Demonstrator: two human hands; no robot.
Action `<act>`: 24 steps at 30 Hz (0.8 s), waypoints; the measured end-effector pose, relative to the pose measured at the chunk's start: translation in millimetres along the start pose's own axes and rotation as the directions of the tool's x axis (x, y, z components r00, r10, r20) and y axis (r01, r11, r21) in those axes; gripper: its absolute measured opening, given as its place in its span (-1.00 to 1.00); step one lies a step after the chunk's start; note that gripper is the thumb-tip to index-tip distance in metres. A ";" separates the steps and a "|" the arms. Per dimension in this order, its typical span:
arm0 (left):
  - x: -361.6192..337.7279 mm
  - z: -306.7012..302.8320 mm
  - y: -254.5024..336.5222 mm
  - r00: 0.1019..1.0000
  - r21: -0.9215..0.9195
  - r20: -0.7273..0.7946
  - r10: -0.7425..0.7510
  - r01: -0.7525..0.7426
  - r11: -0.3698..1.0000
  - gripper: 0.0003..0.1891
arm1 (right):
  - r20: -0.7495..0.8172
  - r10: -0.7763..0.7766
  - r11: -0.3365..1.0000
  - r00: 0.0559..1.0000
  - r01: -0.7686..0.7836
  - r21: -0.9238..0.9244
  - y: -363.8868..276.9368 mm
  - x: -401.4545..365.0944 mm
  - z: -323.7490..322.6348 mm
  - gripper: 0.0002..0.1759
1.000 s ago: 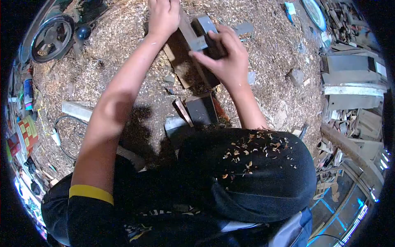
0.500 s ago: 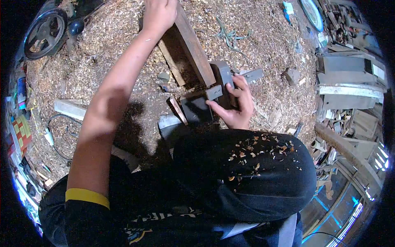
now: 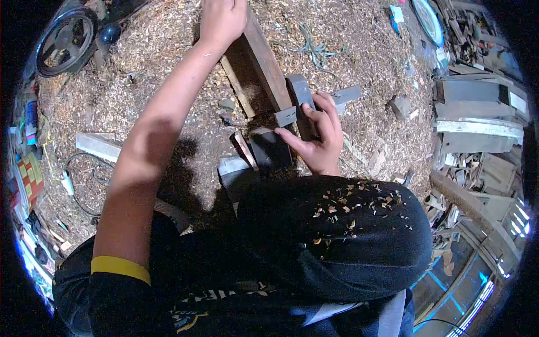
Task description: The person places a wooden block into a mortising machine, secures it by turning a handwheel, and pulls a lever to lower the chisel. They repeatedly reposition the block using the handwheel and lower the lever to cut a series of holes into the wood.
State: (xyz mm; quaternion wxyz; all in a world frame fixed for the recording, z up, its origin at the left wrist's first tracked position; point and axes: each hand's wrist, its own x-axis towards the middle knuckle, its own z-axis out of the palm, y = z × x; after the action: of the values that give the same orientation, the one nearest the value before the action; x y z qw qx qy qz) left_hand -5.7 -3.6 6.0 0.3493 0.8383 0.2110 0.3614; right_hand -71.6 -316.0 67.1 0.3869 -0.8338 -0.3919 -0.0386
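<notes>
My left hand (image 3: pixel 224 23) is at the top edge, closed over the far end of a long wooden beam (image 3: pixel 263 64); its fingertips are partly cut off by the frame. My right hand (image 3: pixel 323 135) grips a dark wooden hand plane (image 3: pixel 300 90) at the beam's near end, with the thumb by one end of its crosswise handle (image 3: pixel 286 116). The handle's other end sticks out beyond the fingers. A thinner wooden strip (image 3: pixel 236 84) runs beside the beam. Close by, a dark block (image 3: pixel 269 147) sits near my knee.
Wood shavings (image 3: pixel 365 129) cover the ground and dot my dark-clothed knee (image 3: pixel 359 241). A wheel-like ring (image 3: pixel 66 42) lies at upper left, above a pale board (image 3: pixel 98 147) and a cable. Stacked timber (image 3: pixel 477 123) lines the right side. Green strands (image 3: pixel 317 50) lie ahead.
The hand plane has moved slightly up and left along the beam's near end, with my right hand's fingers shifting on it. My left hand has stayed almost in place on the beam.
</notes>
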 end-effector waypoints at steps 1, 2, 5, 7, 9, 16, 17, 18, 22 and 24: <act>1.2 0.2 1.4 0.998 -0.011 -0.048 0.029 -0.029 1.000 -0.62 | 0.014 0.018 1.000 1.000 -0.018 0.004 -0.5 1.5 -0.7 -0.28; 3.3 0.4 2.4 0.994 -0.020 -0.097 0.057 -0.059 0.998 -0.66 | 0.014 0.018 1.000 1.000 -0.018 0.002 -0.6 2.9 -1.2 -0.28; 26.3 1.3 -20.1 0.999 -0.100 -0.043 -0.015 0.011 0.995 -0.75 | 0.030 0.017 1.000 0.999 -0.017 -0.025 -1.1 6.2 -1.5 -0.28; 37.6 7.6 -26.1 0.991 -0.254 0.000 -0.136 0.131 0.958 -0.72 | 0.040 0.012 0.999 0.999 -0.011 -0.035 -2.3 7.1 -0.7 -0.29; 42.7 15.5 -33.8 0.954 -0.139 0.060 -0.293 0.299 0.944 -0.67 | 0.033 0.033 0.999 0.999 -0.032 -0.026 -1.7 6.9 0.6 -0.30; 29.7 30.1 -47.1 0.990 -0.124 -0.117 -0.074 0.060 0.990 -0.66 | -0.009 -0.007 1.000 1.000 0.007 -0.018 -2.7 27.4 9.7 -0.35; 27.9 31.9 -48.4 0.990 -0.078 -0.136 -0.027 0.017 0.997 -0.66 | -0.006 -0.008 1.000 1.000 0.008 -0.016 -2.7 37.5 14.6 -0.35; 26.8 44.8 -54.3 0.958 -0.095 -0.284 -0.036 0.010 0.995 -0.66 | -0.008 -0.005 1.000 1.000 0.005 -0.019 -4.3 53.1 22.3 -0.36; 32.8 30.1 -42.4 0.977 -0.215 -0.096 -0.193 0.169 0.962 -0.67 | -0.022 -0.026 0.999 0.999 0.025 -0.021 -0.8 110.0 51.3 -0.38; 34.4 24.0 -43.0 0.976 -0.239 -0.023 -0.216 0.205 0.949 -0.68 | -0.015 -0.007 1.000 1.000 0.007 -0.013 -2.5 113.5 54.0 -0.38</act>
State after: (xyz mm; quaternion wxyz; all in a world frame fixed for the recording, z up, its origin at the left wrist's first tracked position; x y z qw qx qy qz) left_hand 30.3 35.5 -21.9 0.4775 0.7548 0.2633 0.3647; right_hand -7.9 -207.7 72.6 0.3842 -0.8346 -0.3916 -0.0490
